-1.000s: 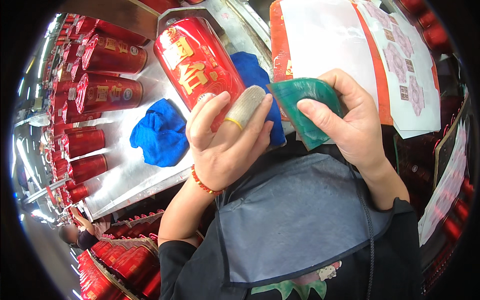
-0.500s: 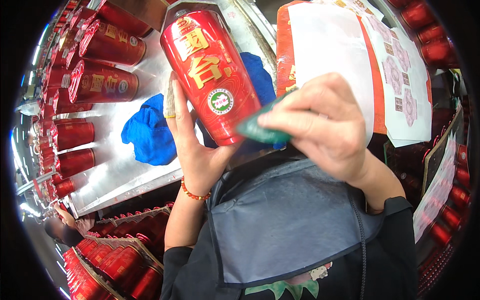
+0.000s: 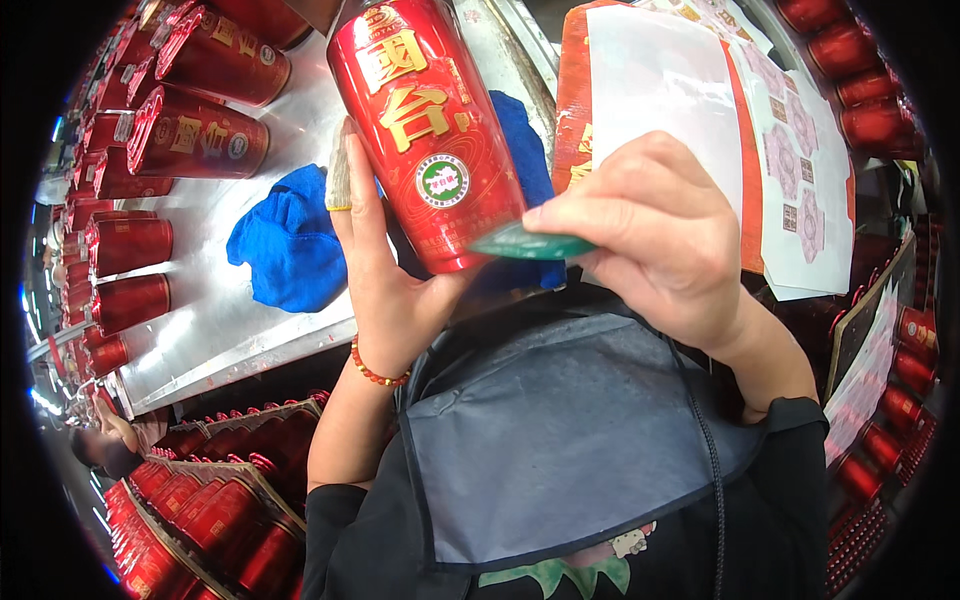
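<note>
A large red bottle (image 3: 430, 140) with raised gold lettering and a round green-and-white decal leans away from me, its base toward me. My left hand (image 3: 385, 290) is closed round its lower left side; one finger wears a pale cover, and a red bead bracelet circles the wrist. Pinched in my right hand (image 3: 660, 240) is a flat green scraper (image 3: 530, 243), its tip against or just in front of the bottle's lower right edge. The bottle's far side and the left fingertips behind it are hidden.
Blue cloths (image 3: 290, 240) lie on the metal table (image 3: 215, 330). More red bottles (image 3: 200, 135) line its left side. Decal sheets (image 3: 790, 150) and white paper (image 3: 660, 90) lie at right. Trays of bottles (image 3: 220, 510) stand lower left, near another person (image 3: 110, 445).
The green scraper has turned from slanting up to the right to lying nearly level by the bottle's base. The bottle sits slightly higher in the picture, still in my left hand.
</note>
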`<state>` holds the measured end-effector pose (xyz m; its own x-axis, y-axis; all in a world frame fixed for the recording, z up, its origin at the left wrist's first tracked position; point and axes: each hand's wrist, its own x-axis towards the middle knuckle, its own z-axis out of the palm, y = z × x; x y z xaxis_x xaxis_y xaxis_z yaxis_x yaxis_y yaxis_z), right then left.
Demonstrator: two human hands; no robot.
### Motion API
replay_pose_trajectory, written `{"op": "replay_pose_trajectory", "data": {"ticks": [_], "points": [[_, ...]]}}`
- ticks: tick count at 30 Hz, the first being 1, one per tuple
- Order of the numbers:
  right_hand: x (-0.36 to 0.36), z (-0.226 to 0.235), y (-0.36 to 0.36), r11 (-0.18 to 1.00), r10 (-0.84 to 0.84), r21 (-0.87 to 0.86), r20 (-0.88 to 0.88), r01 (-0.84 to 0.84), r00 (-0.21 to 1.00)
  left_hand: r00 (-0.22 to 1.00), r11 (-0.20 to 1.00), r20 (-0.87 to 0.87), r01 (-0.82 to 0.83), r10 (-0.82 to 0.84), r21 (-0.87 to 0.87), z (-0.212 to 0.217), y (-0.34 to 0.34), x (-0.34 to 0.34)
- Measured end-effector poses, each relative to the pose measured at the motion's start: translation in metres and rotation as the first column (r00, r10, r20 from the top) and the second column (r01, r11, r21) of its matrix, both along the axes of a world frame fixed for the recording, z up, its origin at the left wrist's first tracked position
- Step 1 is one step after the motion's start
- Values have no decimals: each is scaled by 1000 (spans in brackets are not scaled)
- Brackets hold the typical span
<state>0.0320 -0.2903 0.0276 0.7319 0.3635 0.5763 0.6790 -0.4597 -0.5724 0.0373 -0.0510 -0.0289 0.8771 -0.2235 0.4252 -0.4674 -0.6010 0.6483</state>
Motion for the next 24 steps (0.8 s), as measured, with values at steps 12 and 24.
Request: {"op": "replay_pose_trajectory", "data": {"ticks": [12, 24], "points": [[21, 6, -7, 999, -39, -37, -31, 38, 999, 999, 1000, -29, 12, -13, -14, 4, -3, -1], [66, 0, -19, 973, -219, -90, -61, 213, 974, 995, 998, -96, 34, -38, -44, -1, 0, -2]]}}
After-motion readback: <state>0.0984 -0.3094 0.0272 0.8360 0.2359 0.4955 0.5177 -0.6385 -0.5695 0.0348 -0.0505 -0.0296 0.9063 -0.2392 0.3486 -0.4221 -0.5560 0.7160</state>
